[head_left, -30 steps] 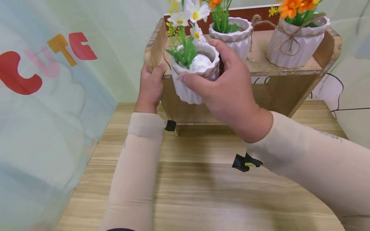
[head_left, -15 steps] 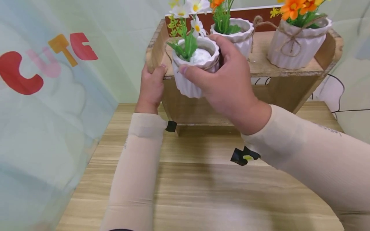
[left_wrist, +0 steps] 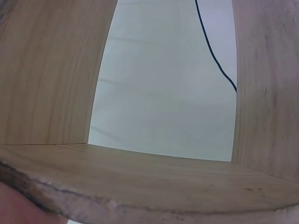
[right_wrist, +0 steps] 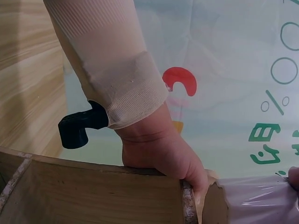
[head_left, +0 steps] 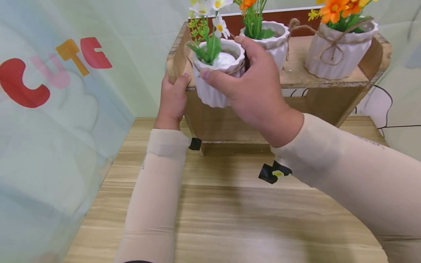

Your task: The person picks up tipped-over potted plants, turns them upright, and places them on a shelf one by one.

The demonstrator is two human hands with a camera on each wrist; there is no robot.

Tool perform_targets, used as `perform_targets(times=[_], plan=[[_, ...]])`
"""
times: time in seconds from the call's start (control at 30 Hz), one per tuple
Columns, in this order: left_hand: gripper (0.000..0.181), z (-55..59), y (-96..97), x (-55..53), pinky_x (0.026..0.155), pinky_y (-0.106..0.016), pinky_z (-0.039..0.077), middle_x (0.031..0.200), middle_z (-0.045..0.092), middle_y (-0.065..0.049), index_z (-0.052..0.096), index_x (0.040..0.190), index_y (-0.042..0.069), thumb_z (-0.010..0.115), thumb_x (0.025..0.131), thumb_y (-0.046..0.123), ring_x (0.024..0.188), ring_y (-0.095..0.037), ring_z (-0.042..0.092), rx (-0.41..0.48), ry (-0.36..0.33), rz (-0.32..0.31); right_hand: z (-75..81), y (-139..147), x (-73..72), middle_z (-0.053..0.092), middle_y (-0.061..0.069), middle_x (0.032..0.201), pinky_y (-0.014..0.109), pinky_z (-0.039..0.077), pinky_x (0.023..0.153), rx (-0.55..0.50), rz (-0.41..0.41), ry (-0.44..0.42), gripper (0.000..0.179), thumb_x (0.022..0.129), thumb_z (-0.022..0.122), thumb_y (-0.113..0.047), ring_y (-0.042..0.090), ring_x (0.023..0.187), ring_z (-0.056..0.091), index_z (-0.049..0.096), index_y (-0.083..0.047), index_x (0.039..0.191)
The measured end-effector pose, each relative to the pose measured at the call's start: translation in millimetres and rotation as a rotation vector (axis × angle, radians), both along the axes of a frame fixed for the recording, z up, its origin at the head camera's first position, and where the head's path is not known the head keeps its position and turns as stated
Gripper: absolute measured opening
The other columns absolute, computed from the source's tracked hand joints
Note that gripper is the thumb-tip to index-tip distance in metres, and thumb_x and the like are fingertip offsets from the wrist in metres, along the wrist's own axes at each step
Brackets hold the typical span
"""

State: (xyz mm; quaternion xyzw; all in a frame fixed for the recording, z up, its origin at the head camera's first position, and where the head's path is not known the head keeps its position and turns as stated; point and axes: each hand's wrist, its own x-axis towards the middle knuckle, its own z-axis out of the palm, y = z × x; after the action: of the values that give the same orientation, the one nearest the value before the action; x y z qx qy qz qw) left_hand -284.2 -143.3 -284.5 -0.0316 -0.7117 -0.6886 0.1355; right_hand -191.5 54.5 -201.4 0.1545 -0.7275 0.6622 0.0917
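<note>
In the head view my right hand (head_left: 258,87) holds a white fluted flowerpot (head_left: 212,89) by its rim, thumb at the front and fingers around the far right side. White and yellow artificial flowers stand in this pot, with twine around its neck. It overlaps the left front edge of a wooden shelf unit (head_left: 296,75); whether its base touches the board cannot be told. My left hand (head_left: 172,96) grips the unit's left side panel near the top, thumb on the front. The right wrist view shows that left hand (right_wrist: 161,149) on the panel and the pot (right_wrist: 257,198) beside it.
Two more white pots with orange flowers stand on the top board, one behind (head_left: 274,40) and one at the right (head_left: 338,51). The unit stands on a wood-grain table (head_left: 230,204). A printed curtain (head_left: 82,91) hangs at the left.
My right hand has raised the flowerpot and shifted it slightly left, toward the shelf's left panel. The left hand keeps its grip in the same place.
</note>
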Motion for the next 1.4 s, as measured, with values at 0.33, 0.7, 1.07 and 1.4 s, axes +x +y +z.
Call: perform_targets(times=[0.33,0.7,1.07,1.4], plan=[[0.058,-1.0,2.2,0.4,0.114,-0.027,0.040,0.147,0.056,-0.008,0.045,0.156,0.015,0.052,0.101,0.027,0.129,-0.016,0.053,0.006,0.025,-0.014,-1.3,-5.2,-5.2,0.055,0.004,0.146,0.023,0.050,0.105,0.023,-0.015,-0.007,0.076,0.089,0.085,-0.013,0.011,0.127,0.060,0.044,-0.007,0.153],[0.059,1.7,3.7,1.2,0.114,-0.036,0.043,0.149,0.053,-0.008,0.045,0.156,0.019,0.051,0.099,0.033,0.129,-0.020,0.053,-0.052,-0.034,0.017,0.9,-9.5,-7.4,0.053,0.004,0.151,0.020,0.048,0.106,0.051,-0.025,-0.004,0.079,0.091,0.084,-0.014,0.009,0.130,0.057,0.041,-0.008,0.157],[0.057,4.2,0.6,2.0,0.113,-0.034,0.042,0.147,0.055,-0.005,0.046,0.156,0.022,0.051,0.100,0.032,0.129,-0.018,0.052,-0.046,-0.041,0.021,0.6,-15.6,-13.9,0.054,0.003,0.151,0.016,0.041,0.108,0.190,-0.069,0.039,0.079,0.093,0.083,-0.024,0.007,0.133,0.053,0.039,-0.012,0.157],[0.057,2.8,-0.1,4.1,0.111,-0.035,0.043,0.146,0.056,-0.003,0.048,0.155,0.023,0.051,0.098,0.029,0.127,-0.017,0.052,-0.035,-0.017,0.009,-1.9,-23.1,-20.1,0.053,0.001,0.150,0.013,0.038,0.109,0.248,-0.091,0.068,0.076,0.094,0.081,-0.028,0.005,0.133,0.051,0.039,-0.012,0.155]])
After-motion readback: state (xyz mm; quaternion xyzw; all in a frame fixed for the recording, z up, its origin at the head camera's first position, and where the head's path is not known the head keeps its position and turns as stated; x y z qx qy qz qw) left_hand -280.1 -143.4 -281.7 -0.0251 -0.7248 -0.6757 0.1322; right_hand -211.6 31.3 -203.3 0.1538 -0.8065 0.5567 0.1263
